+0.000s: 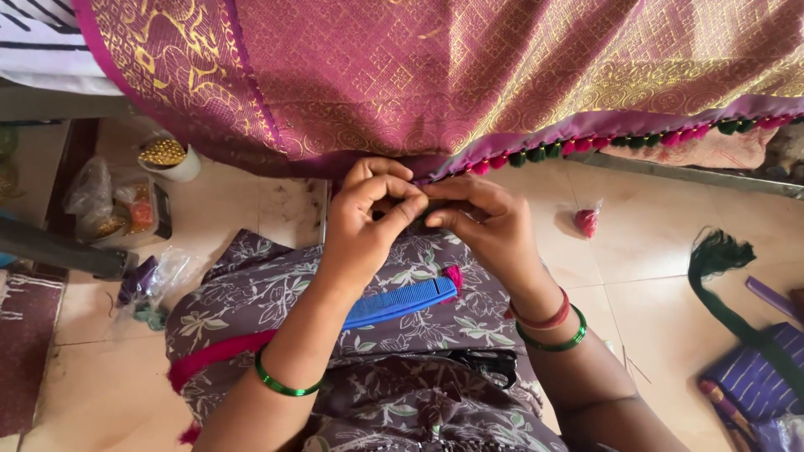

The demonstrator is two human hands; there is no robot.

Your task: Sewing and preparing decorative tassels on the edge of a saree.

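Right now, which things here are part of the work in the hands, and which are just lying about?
In hand:
left hand and right hand, pinching the purple and gold fabric at its edge
red and green tassel row along that edge

Lying about:
blue comb on the lap
black scissors
green thread bundle
small red packet
white cup

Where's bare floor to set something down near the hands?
Free: tile right of the right hand, between the small red bundle and green thread hank; also tile between the white cup and the left hand. Crowded: lap with blue comb and scissors; left edge with plastic bags.
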